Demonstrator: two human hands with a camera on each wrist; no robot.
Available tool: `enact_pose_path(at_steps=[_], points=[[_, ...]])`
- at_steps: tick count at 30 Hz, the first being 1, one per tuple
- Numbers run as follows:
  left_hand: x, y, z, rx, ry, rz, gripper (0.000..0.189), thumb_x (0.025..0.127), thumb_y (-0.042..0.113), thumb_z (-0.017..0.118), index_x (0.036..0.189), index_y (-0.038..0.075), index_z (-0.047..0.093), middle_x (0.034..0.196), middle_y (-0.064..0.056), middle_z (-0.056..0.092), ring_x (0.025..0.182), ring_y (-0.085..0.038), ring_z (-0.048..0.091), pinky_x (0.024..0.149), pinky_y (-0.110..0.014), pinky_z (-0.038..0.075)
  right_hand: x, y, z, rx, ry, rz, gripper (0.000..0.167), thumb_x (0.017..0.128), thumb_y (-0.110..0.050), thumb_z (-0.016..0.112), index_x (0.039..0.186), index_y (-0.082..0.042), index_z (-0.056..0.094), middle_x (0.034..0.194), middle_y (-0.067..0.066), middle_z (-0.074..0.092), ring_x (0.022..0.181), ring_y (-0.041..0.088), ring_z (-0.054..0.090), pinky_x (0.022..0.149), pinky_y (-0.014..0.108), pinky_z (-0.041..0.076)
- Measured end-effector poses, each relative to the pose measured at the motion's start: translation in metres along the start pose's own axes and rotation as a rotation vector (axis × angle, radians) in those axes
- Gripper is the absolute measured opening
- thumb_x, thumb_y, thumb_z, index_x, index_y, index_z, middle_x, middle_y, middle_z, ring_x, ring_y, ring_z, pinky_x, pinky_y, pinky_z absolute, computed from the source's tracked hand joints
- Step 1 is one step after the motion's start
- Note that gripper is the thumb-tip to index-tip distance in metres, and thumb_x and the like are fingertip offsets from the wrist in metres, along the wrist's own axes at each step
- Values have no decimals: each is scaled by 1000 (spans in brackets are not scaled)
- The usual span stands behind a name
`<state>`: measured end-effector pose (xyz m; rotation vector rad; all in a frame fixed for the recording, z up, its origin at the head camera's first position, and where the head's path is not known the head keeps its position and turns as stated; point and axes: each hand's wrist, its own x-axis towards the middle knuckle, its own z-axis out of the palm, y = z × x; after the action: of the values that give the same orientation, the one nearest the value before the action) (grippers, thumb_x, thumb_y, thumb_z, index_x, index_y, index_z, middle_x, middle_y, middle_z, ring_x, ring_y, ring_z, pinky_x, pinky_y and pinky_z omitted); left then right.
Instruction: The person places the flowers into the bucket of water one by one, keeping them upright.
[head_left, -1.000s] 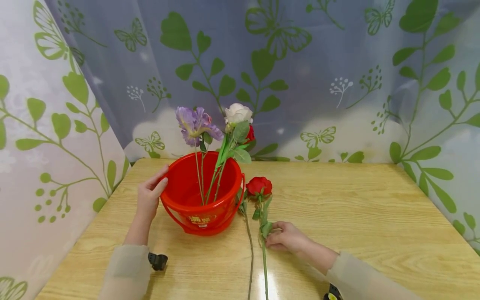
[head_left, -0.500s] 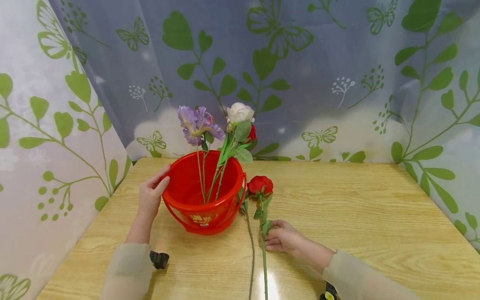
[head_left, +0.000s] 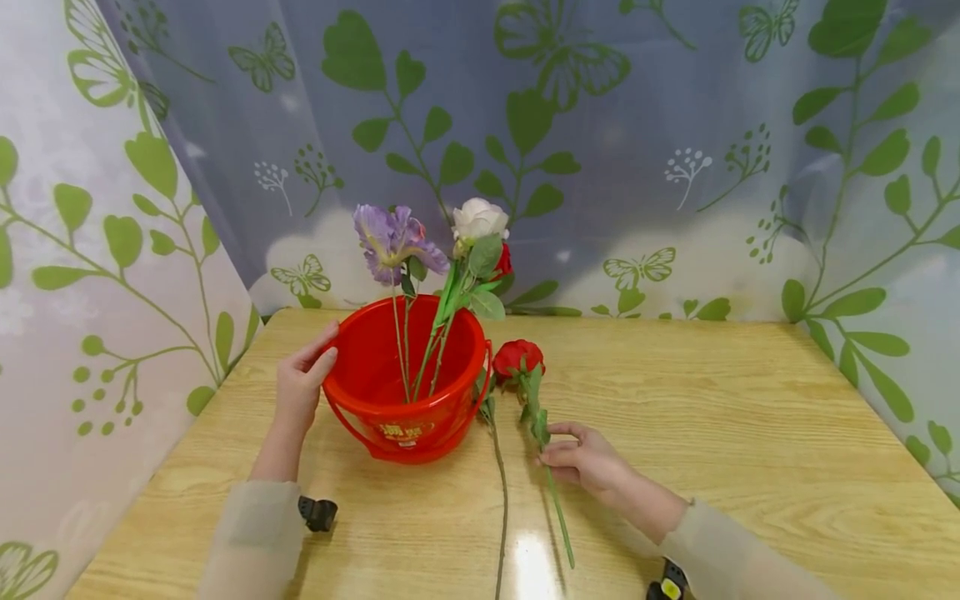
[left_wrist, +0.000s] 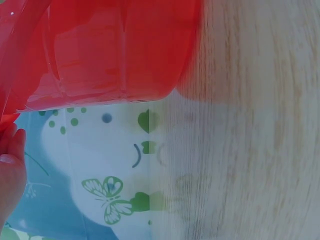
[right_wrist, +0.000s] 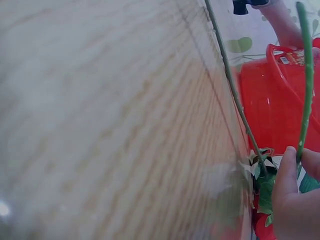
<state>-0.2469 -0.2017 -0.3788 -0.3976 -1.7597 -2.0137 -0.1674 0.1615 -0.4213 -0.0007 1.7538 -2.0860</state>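
On the left of the head view, my left hand (head_left: 298,387) grips the rim of a red plastic bucket (head_left: 444,432), thumb on the near side. A purple flower (head_left: 392,242), a white rose (head_left: 478,220) and a partly hidden red flower (head_left: 503,262) stand in the bucket. Right of it, my right hand (head_left: 588,462) pinches the green stem of an artificial red rose (head_left: 519,358), whose lower stem is tilted up from the table. In the right wrist view, thumb and finger close on that stem (right_wrist: 306,90). The left wrist view shows the bucket wall (left_wrist: 120,50) and part of my left hand.
A second flower's thin stem (head_left: 503,500) lies on the wooden table (head_left: 712,417) between the bucket and my right hand; its head is partly hidden by the bucket handle (head_left: 483,392). A leaf-printed curtain (head_left: 600,167) hangs behind and beside the table.
My right hand has taken the red rose's stem and raised it slightly; its lower end has swung right. The left hand stays on the bucket rim.
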Motion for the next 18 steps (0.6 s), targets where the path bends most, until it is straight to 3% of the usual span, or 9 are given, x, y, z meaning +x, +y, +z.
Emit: enact_pose_path(at_steps=[8, 18], points=[[1, -1, 0, -4, -7, 7, 32, 83, -9, 52, 113, -19, 46, 112, -4, 59, 105, -8, 53, 87, -18, 41, -4, -4, -4, 10, 24, -22, 57, 83, 5, 54, 130, 12, 23, 91, 8, 60, 84, 18, 61, 73, 26, 50], [0, -3, 1, -28, 4, 24, 30, 81, -13, 51, 110, -21, 48, 108, -3, 61, 103, -8, 54, 87, -19, 41, -11, -19, -10, -35, 50, -98, 58, 83, 3, 54, 131, 10, 23, 86, -3, 57, 87, 16, 61, 75, 24, 49]])
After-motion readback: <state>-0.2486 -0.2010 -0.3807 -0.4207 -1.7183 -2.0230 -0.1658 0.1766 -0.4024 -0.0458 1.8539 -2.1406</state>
